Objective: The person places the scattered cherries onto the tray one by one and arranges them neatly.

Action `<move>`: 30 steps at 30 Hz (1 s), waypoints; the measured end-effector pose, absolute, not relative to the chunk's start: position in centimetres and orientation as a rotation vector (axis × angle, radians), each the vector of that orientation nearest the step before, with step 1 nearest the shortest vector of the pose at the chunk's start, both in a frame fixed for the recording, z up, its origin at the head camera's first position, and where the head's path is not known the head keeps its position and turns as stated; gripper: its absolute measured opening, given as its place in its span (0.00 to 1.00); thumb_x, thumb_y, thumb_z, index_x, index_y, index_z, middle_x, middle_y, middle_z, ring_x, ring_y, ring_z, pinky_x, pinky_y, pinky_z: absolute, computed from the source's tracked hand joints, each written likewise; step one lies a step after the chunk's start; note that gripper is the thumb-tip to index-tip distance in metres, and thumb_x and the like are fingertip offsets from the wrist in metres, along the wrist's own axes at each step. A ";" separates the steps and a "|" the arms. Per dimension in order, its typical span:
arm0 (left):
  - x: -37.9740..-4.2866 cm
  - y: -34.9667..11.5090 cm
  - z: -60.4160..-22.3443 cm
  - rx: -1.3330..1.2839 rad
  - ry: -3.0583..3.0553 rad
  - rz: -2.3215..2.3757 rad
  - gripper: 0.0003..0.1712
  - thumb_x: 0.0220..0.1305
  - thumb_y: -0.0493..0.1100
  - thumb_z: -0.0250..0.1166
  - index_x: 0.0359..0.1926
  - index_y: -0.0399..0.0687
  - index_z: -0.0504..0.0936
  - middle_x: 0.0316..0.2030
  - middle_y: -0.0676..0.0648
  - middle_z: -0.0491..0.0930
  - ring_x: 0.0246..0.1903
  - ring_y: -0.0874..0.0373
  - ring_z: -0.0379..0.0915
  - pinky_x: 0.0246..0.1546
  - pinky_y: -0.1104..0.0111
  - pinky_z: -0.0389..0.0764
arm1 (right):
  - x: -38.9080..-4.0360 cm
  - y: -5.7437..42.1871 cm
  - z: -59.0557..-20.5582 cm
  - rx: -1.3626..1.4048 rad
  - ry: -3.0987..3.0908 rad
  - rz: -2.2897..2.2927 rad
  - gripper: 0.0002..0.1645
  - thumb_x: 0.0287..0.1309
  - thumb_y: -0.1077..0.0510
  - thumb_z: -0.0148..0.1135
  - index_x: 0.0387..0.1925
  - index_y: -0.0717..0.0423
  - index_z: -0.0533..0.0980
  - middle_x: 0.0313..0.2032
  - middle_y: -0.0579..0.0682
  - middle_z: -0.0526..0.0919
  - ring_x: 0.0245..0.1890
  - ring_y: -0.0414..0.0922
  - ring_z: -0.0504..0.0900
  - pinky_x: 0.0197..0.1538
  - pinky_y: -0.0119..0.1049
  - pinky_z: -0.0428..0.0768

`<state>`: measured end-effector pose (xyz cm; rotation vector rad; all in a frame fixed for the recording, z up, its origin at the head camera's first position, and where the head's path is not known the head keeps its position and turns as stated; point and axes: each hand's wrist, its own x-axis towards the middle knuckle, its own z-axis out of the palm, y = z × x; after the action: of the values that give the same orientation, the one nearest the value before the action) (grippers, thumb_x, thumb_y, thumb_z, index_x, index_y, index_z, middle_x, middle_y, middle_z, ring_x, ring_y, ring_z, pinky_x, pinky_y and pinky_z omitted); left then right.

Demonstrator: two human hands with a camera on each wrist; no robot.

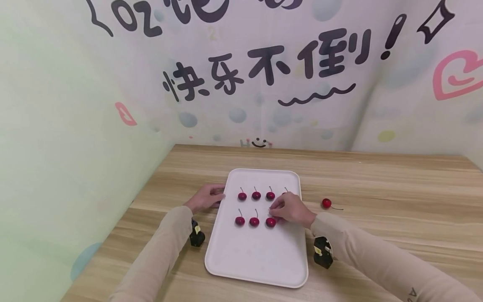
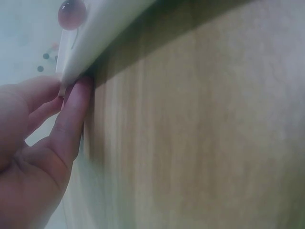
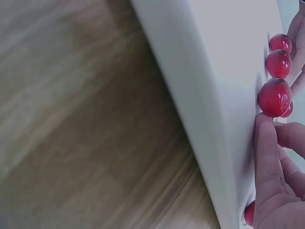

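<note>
On a white rectangular tray [image 1: 256, 260] lie dark red cherries with thin stems, several in a back row and three in a front row. My right hand [image 1: 292, 209] reaches over the tray's right side and pinches the stem of the rightmost front cherry [image 1: 270, 222]. In the right wrist view, the thumb and fingertips meet right at that cherry [image 3: 274, 97], which sits on the tray. The hand partly covers the rightmost back cherry [image 1: 284, 193]. At the tray's left edge, my left hand [image 1: 205, 197] grips the rim [image 2: 90, 47] between thumb and fingers.
One more cherry [image 1: 326, 204] lies on the wooden table [image 1: 377, 184], right of the tray, its stem pointing right. Behind the table hangs a printed wall cloth [image 1: 241, 126]. Black wrist cameras stick out below both sleeves, the right one [image 1: 323, 252] beside the tray's right edge.
</note>
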<state>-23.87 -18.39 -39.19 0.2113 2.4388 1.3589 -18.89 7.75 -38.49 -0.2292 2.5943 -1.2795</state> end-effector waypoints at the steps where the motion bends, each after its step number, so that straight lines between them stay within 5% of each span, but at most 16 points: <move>1: -23.9 -18.4 -39.2 0.211 2.439 1.357 0.24 0.62 0.35 0.54 0.59 0.39 0.66 0.43 0.37 0.75 0.39 0.51 0.75 0.37 0.66 0.80 | -18.9 7.8 -38.5 -0.225 2.590 -1.286 0.06 0.48 0.65 0.63 0.29 0.65 0.80 0.20 0.50 0.79 0.18 0.40 0.78 0.23 0.30 0.79; 30: -23.8 -18.3 -39.1 0.191 2.436 1.367 0.24 0.61 0.34 0.55 0.59 0.39 0.66 0.41 0.38 0.76 0.38 0.52 0.76 0.36 0.67 0.80 | -19.0 7.6 -38.7 -0.163 2.528 -1.310 0.05 0.48 0.63 0.63 0.28 0.62 0.80 0.18 0.50 0.78 0.17 0.40 0.77 0.24 0.31 0.80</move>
<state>-23.84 -18.33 -39.09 0.1913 2.4365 1.3671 -18.96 7.62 -38.71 -0.1630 2.5283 -1.3104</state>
